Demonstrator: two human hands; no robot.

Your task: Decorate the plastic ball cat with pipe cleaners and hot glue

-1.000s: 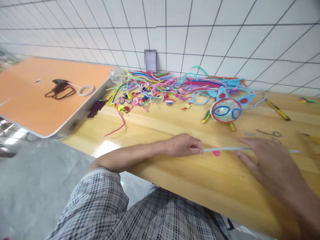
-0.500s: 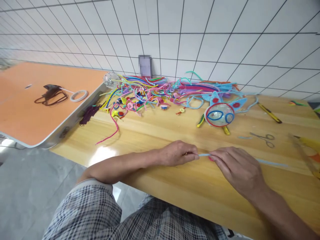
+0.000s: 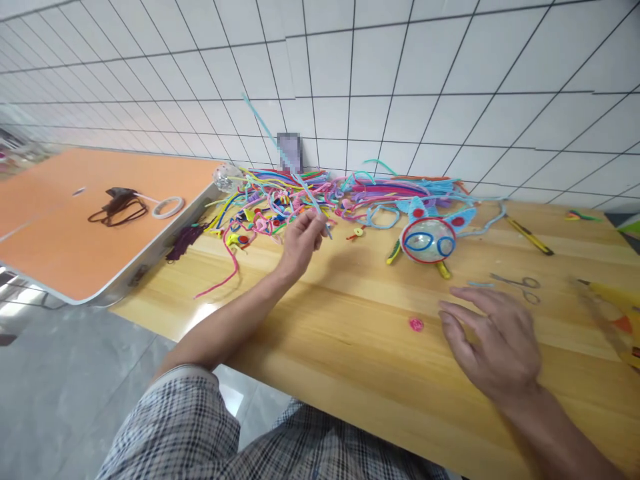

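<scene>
My left hand [image 3: 301, 243] pinches a light blue pipe cleaner [image 3: 295, 175] near its lower end. The stem slants up and to the left in front of the wall. Over the right part of the table my right hand [image 3: 493, 340] hovers with its fingers apart and nothing in them. A small coiled pink piece [image 3: 416, 324] lies on the wood just left of the right fingertips. Beyond that hand rest small scissors [image 3: 517, 280] and a short blue offcut [image 3: 481, 285]. A clear ball with a red ring and blue loops [image 3: 429, 241] has blue ears with red dots.
A tangle of coloured pipe cleaners [image 3: 273, 207] lies along the wall, with bundled stems [image 3: 395, 189] to its right. A yellow cutter knife [image 3: 530, 235] is at the right. An orange-topped table [image 3: 60, 220] stands at the left, bearing a white ring [image 3: 167, 207].
My left hand has moved up and left, carrying the blue pipe cleaner away from the right hand. My right hand has let go and opened. The pink coil now shows on the table.
</scene>
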